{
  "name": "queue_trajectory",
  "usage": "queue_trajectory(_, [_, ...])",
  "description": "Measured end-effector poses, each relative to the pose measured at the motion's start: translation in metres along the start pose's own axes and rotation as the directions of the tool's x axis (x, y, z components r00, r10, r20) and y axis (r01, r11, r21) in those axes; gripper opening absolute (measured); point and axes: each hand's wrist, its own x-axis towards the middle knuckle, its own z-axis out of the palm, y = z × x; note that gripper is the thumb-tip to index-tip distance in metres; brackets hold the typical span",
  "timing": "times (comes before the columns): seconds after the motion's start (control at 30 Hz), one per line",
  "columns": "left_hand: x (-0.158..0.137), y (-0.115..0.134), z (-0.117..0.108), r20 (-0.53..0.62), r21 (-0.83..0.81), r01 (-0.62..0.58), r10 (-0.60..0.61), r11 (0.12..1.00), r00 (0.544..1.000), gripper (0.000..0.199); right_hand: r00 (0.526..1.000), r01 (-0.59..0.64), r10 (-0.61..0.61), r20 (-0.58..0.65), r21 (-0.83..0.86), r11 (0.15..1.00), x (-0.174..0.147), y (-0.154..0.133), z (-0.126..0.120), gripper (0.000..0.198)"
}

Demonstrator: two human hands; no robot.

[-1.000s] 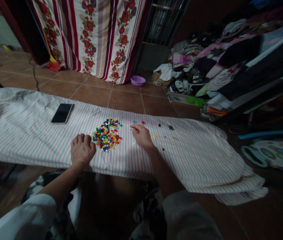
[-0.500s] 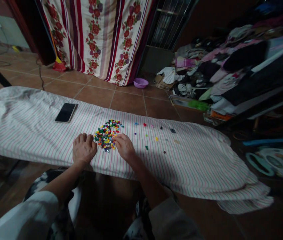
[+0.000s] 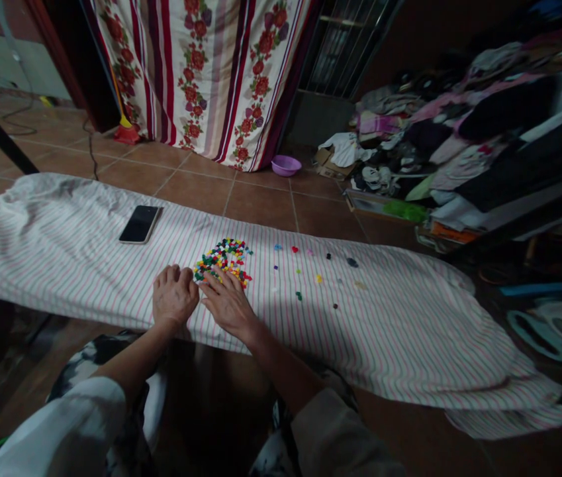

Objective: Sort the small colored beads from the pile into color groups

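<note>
A pile of small bright beads in many colours lies on a striped cloth. My right hand lies palm down over the near side of the pile, fingers stretched out and slightly apart, hiding some beads. Just left of the pile my left hand rests on the cloth with its fingers curled under; whatever may be inside is hidden. Right of the pile, small single-colour groups are spread out, among them red beads, yellow beads, dark green beads and dark grey-blue beads.
A phone lies on the cloth left of the pile. Beyond the cloth are a tiled floor, a purple basin, a floral curtain and a red broom. Heaped clothes fill the right background.
My right hand has gone from a pinch at the pile's right side to lying spread over its near edge. My left hand stays curled beside the pile. The view has shifted slightly.
</note>
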Motion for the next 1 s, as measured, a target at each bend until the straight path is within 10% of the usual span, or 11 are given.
queue_trajectory(1.0, [-0.001, -0.001, 0.001, -0.056, -0.039, -0.036, 0.034, 0.999, 0.998, 0.024, 0.989, -0.136, 0.133, -0.063, -0.041, 0.99, 0.017, 0.004, 0.002, 0.035])
